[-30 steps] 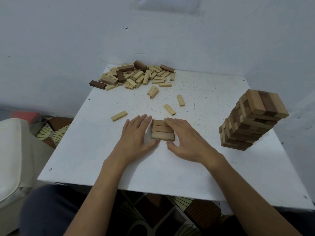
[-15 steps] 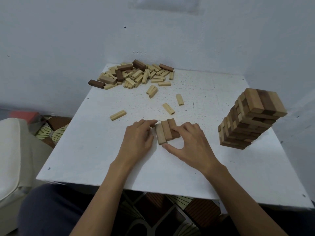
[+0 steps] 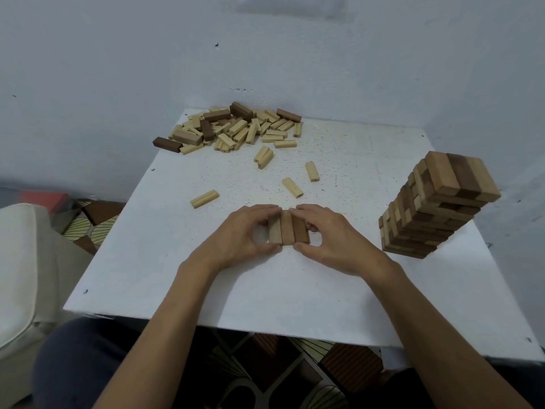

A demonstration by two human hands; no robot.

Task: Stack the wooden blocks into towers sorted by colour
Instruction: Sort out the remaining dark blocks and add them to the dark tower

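Three brown wooden blocks (image 3: 287, 230) lie side by side in a row on the white table (image 3: 295, 284), long sides pointing away from me. My left hand (image 3: 239, 236) grips the row from the left, fingers curled over its far end and thumb at the near end. My right hand (image 3: 330, 237) grips it from the right in the same way. A tall tower of mixed light and dark blocks (image 3: 433, 205) stands at the right. A loose pile of pale and dark blocks (image 3: 233, 128) lies at the far left.
Single pale blocks lie scattered between pile and hands: a pale block at left (image 3: 204, 198), a middle block (image 3: 292, 187), another (image 3: 311, 171), a pair (image 3: 263, 157). Walls close the table at the back and right. A white cushion (image 3: 20, 267) sits left of the table.
The three-block row was turned from lying crosswise to pointing away from me. Both hands closed in around its two sides.
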